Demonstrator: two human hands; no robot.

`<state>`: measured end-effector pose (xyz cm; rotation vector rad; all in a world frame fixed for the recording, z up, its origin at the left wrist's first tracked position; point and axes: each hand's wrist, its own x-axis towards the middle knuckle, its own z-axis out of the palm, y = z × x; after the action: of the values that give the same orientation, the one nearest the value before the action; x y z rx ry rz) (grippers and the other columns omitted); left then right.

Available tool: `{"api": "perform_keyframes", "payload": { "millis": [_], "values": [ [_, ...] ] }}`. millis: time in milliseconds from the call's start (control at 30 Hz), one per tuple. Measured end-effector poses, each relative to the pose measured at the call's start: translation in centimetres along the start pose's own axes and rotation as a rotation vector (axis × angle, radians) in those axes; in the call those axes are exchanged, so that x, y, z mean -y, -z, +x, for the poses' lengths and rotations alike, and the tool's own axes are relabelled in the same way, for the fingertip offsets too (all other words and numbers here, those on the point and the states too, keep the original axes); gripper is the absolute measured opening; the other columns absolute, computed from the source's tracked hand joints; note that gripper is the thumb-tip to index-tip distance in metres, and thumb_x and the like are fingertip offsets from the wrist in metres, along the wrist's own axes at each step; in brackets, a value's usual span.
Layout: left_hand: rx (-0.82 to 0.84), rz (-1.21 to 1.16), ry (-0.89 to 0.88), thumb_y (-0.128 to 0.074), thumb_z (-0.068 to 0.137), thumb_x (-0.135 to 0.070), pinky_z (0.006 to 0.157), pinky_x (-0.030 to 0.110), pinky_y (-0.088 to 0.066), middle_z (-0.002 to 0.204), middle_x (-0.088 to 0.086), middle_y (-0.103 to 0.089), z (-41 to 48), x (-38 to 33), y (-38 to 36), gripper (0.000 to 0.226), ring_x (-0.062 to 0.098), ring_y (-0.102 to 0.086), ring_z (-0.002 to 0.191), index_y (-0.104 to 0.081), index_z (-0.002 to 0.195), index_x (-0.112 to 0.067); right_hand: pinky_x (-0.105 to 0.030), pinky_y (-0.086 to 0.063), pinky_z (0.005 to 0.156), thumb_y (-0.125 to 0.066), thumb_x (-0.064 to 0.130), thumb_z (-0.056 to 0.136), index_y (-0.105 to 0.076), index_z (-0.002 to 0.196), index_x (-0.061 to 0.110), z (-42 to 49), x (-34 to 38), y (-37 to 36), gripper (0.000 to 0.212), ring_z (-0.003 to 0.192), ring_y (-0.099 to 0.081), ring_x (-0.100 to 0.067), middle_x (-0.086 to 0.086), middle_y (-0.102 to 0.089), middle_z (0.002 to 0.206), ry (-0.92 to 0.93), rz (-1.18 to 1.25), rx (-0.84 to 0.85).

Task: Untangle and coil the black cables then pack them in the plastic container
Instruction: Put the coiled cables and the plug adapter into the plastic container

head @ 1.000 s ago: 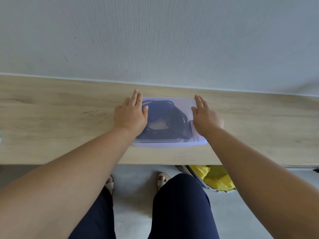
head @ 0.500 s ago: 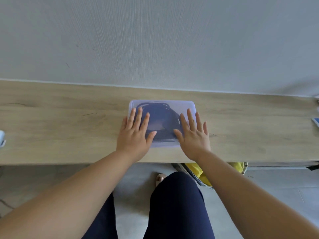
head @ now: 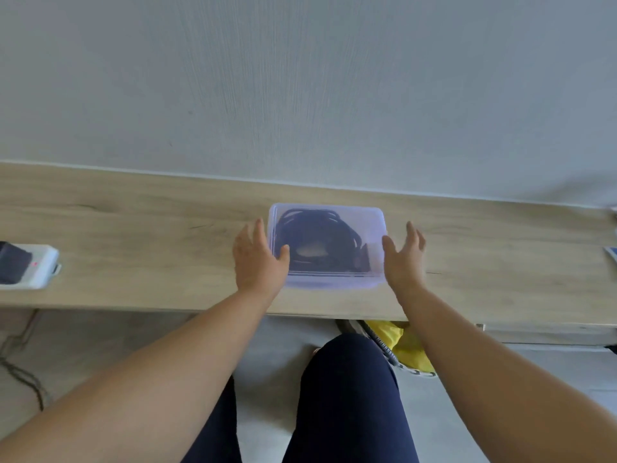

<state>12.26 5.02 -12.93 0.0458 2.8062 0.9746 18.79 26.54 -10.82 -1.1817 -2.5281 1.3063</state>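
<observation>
1 plastic container (head: 376,228). 1 coil of black cables (head: 314,233) inside, cable no. unclear. 2 hands: left hand (head: 257,260), right hand (head: 402,260). 1 table (head: 133,235). 1 power strip (head: 41,265) w/ 1 dark adapter (head: 11,267). 1 basket (head: 389,350).

The pale wooden worktop (head: 133,235) against the wall carries a lidded plastic container (head: 334,285) near its middle, a white block (head: 40,265), probably a power strip, far left, and a blurred flat thing (head: 611,253) at the right edge.
</observation>
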Motion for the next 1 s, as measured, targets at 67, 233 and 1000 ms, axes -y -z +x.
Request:
{"api": "perform_keyframes", "payload": {
  "millis": [67,233,1000],
  "values": [
    [0.088,-0.222,0.242,-0.053,0.093,-0.035,0.103,0.042,-0.041,0.144,0.014,-0.038,0.6,0.4,0.0,0.062,0.034,-0.045,0.126,-0.030,0.146,-0.011,-0.052,-0.042,0.101,-0.043,0.033,0.097,-0.039,0.138,0.015,0.1,0.3,0.2,0.045,0.119,-0.045,-0.032,-0.010,-0.041,0.137,-0.220,0.127,0.055],
    [0.255,-0.573,0.412,-0.047,0.097,-0.018,0.072,0.035,-0.052,0.106,0.007,-0.058,1.6,0.8,0.8,0.024,0.025,-0.056,0.092,-0.057,0.117,-0.013,-0.048,-0.053,0.086,-0.043,0.014,0.096,-0.053,0.103,0.007,-0.4,1.4,-0.2,0.014,0.096,-0.049,-0.029,-0.013,-0.049,0.106,-0.307,0.225,0.181],
    [0.151,-0.542,0.558,-0.044,0.095,-0.010,0.084,0.046,-0.054,0.100,0.009,-0.058,15.6,7.3,11.3,0.022,0.028,-0.056,0.091,-0.061,0.108,-0.016,-0.041,-0.052,0.072,-0.041,0.007,0.099,-0.056,0.104,0.006,4.7,14.9,-12.0,0.015,0.091,-0.050,-0.029,-0.014,-0.049,0.101,-0.361,0.179,0.375]
  ]
}}
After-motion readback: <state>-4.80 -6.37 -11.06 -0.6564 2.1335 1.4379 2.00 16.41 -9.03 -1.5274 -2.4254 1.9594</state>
